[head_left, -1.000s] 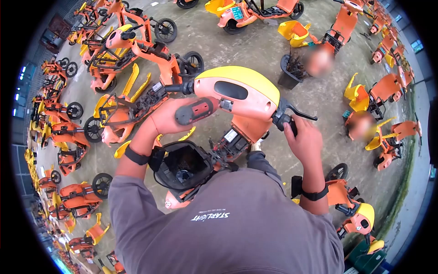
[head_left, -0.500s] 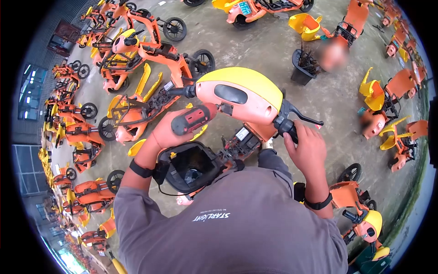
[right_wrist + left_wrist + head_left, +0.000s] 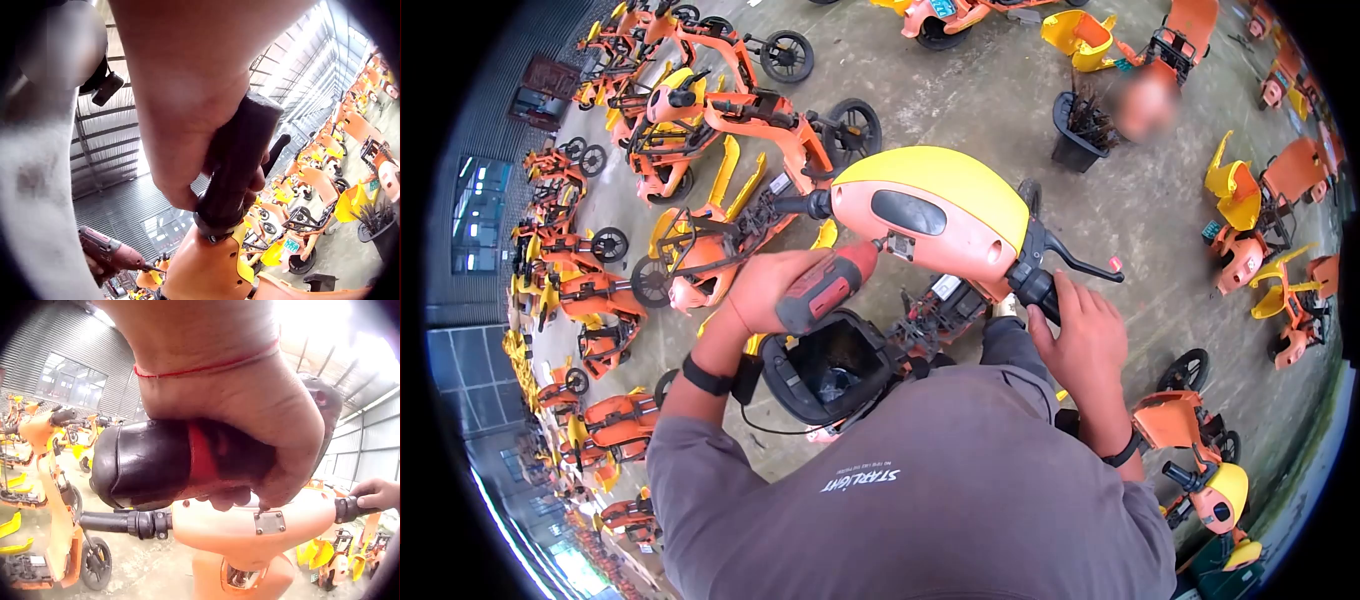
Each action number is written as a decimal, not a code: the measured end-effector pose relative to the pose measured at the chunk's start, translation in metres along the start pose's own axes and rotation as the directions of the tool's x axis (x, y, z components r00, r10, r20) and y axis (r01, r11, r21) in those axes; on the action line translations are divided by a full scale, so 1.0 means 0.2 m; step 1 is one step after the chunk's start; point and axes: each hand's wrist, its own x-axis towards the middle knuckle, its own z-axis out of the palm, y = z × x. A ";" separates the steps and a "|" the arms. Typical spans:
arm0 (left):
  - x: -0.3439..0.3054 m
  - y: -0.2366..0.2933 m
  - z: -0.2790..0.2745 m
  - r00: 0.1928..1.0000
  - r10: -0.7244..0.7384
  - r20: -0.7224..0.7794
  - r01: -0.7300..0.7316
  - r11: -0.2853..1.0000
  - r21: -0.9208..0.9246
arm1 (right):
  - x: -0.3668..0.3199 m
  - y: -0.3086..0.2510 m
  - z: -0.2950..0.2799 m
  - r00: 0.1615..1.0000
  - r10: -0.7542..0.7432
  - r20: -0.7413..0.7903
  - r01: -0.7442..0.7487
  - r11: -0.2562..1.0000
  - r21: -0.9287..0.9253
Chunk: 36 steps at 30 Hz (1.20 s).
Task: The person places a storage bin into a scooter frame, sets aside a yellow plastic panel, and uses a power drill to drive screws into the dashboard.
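In the head view, my left hand grips a red-and-black cordless drill by its body. The drill's bit end is at a small metal plate on the rider's side of an orange scooter's handlebar cover, which has a yellow top. The left wrist view shows screws in the plate, right below my fingers. My right hand holds the black rubber handlebar grip, thumb and fingers around it. A brake lever sticks out beyond that hand.
A black open bin and exposed wiring lie below the handlebar. Stripped orange scooters crowd the left side, with more at right. A black tub of dark scraps stands ahead on the concrete floor.
The drill's rear and my left hand have swung lower, while its bit end stays by the plate. My right hand keeps its hold; the whole view has shifted slightly.
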 end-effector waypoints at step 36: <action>-0.04 -0.01 0.11 0.985 -0.172 -0.036 0.141 0.896 -0.420 | -0.01 -0.04 0.02 0.997 0.021 -0.068 -0.025 0.998 -0.049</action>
